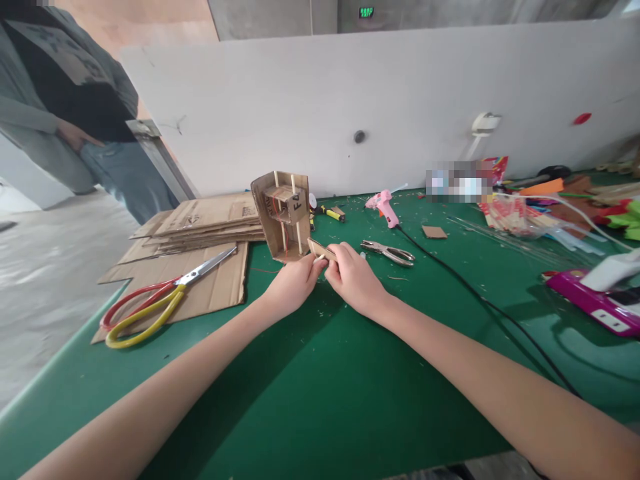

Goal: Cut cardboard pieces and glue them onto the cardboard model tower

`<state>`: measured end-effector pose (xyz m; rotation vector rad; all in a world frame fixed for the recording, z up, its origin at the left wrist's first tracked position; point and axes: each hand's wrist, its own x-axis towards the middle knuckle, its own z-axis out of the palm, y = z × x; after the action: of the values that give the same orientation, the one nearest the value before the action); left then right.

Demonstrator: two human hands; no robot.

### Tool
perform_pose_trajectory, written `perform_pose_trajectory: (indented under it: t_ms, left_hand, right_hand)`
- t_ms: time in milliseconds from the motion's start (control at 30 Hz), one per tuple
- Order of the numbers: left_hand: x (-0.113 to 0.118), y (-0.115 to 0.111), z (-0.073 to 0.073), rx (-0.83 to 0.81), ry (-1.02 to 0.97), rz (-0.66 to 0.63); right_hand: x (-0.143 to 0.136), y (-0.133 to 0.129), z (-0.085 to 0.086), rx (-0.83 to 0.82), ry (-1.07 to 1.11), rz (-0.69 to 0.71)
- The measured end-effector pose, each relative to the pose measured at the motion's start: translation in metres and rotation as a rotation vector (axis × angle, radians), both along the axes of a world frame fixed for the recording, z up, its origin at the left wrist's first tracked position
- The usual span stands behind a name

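Both hands meet over the middle of the green table. My right hand (354,275) is closed on a small piece of cardboard (320,249), whose edge points up and left. My left hand (294,285) is closed in a pinch beside it, at a short pale wooden stick (321,257) that shows between the two hands. My fingers hide most of the stick and the lower part of the piece. Just behind my left hand stands a cardboard box frame (283,217) with wooden sticks, an inner shelf and red wire.
Scissors (173,290) lie on cardboard sheets (210,220) at left. A pink glue gun (384,208), metal pliers (387,253), a yellow-black cutter (333,213) and a cardboard scrap (434,232) lie behind. A black cord runs right, near a purple power strip (590,303). A person (75,100) stands far left.
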<state>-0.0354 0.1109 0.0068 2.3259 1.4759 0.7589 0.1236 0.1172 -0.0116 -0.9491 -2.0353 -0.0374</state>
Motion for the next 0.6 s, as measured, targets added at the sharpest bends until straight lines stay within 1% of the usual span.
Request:
perform_pose_trajectory:
  t_ms: [133,267,333,500,533,600]
  left_hand:
    - [-0.003,0.001,-0.001,-0.003,0.031,0.037]
    - [-0.006,0.002,-0.002,0.005,0.010,0.049]
    - [-0.006,0.002,-0.001,0.011,-0.023,0.033]
    - [-0.004,-0.003,0.000,-0.007,-0.163,0.012]
    - [-0.005,-0.003,0.000,0.007,-0.184,0.020]
    - [-0.006,-0.003,0.000,0.037,-0.189,0.022]
  right_hand:
    - [0.002,0.002,0.000,0.061,0.044,-0.029]
    - [0.007,0.003,0.004,0.047,0.038,-0.051]
    - [0.010,0.003,0.007,0.026,-0.019,-0.067]
    - [0.019,0.005,0.010,-0.037,-0.297,-0.141]
    - [0.021,0.006,0.009,-0.061,-0.305,-0.143]
    - [0.023,0.010,0.007,-0.107,-0.230,-0.125]
